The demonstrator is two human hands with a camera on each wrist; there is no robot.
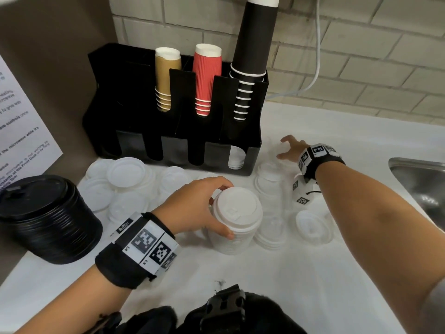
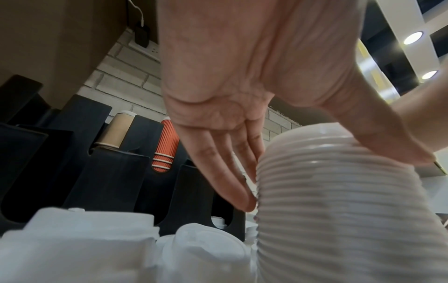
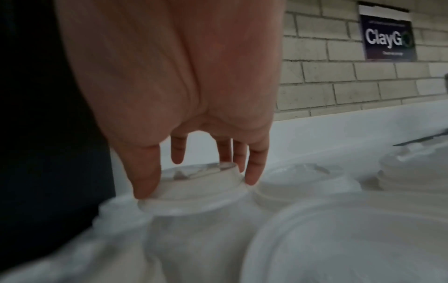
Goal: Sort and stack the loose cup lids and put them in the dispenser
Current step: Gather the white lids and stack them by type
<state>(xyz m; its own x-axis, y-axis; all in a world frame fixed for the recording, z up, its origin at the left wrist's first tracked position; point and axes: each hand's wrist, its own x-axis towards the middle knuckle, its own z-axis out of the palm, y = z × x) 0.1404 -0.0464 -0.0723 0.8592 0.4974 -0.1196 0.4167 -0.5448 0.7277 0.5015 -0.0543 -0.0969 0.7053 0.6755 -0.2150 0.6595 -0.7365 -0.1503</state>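
White countertop [image 1: 313,273]: your left hand [image 1: 192,208] clamps the probably light, slippery lid stack [image 1: 237,213] by its sides; your right hand [image 1: 290,150], fingers [image 3: 254,168] apart, straddles a flimsy-looking lid [image 3: 194,191].

We count one dispenser [image 1: 134,97] holding three cup stacks: tan cups [image 1: 166,78], red cups [image 1: 207,78], black cups [image 1: 252,39]. On the table [image 1: 313,273] we count one black lid stack [image 1: 48,218], one tall white lid stack [image 1: 237,220], and loose lids [image 1: 125,169] too overlapped to number.
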